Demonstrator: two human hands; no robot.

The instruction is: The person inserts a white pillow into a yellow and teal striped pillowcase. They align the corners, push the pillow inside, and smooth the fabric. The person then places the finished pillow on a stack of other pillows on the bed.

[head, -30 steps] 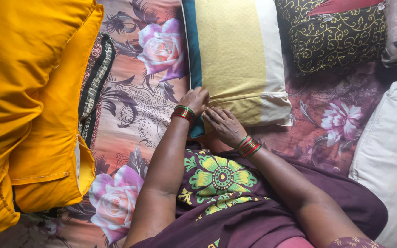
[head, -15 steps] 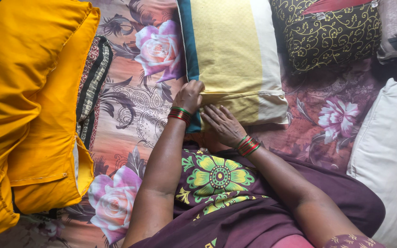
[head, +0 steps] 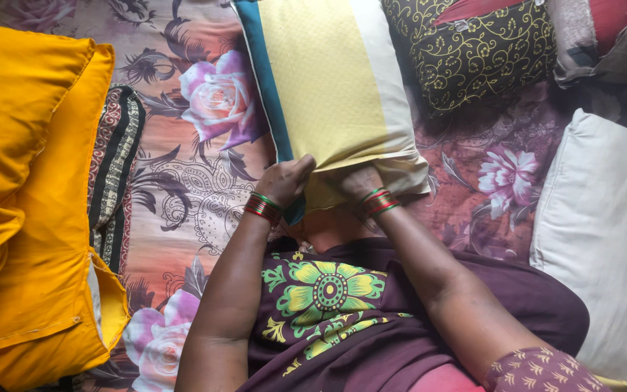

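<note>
A bed sheet point(head: 183, 189) with a print of big roses covers the bed and carries everything. On its left edge lies a large yellow-orange pillow point(head: 30, 196), with its open end toward the near-left corner. At the right edge there is a plain cream pillow point(head: 604, 239). In the far-right corner rests a dark cushion with yellow curls point(head: 480, 54), and just beside it, at the very corner, a grey and red cushion point(head: 596, 36). Between the yellow-orange pillow and the roses a folded striped cloth point(head: 114, 167) lies on the sheet.

In the middle of the far edge is the striped pillow point(head: 328, 87), with teal, yellow and cream bands, and its near end points to the person. The left hand point(head: 284, 181) closes on the near end at the teal band, the thumb on top and the fingers curled under the cloth. The right hand point(head: 361, 181) goes into or under the same end at the yellow band; its fingers are hidden by the fabric, so it is not possible to tell how far they are closed. Both wrists carry red and green bangles point(head: 264, 207). The person wears a dark purple garment with a green flower print point(head: 328, 290).
</note>
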